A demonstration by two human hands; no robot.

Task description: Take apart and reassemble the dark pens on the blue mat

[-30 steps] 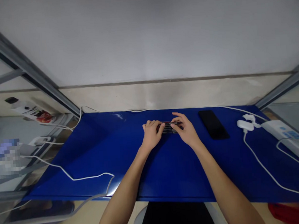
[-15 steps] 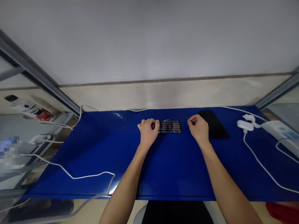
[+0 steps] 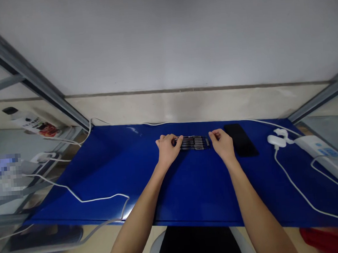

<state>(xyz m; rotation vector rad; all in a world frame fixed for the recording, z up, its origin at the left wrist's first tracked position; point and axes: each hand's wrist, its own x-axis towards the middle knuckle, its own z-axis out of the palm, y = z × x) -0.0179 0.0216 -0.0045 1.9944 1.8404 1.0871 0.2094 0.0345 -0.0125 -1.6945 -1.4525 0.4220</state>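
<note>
Several dark pens (image 3: 197,142) lie side by side in a flat row on the blue tabletop, their clips toward the right. My left hand (image 3: 168,147) is closed round the left ends of the row, thumb in front. At the right end of the row is a small dark piece (image 3: 207,142), set crosswise; its kind is too small to tell. Just right of it, my right hand (image 3: 222,142) has its thumb and index finger close together in a pinch. Whatever sits between those fingertips is hidden or too small to see.
A black phone (image 3: 241,140) lies right of my right hand. Farther right are a white charger (image 3: 276,141) and a power strip (image 3: 324,150) with cables. One white cable (image 3: 99,199) crosses the front left. A bottle (image 3: 34,122) lies tilted beyond the left edge.
My right hand has moved slightly left, toward the pens. The small dark piece now shows at the row's right end; before, a small dark thing was between my right fingertips. My left hand stays put.
</note>
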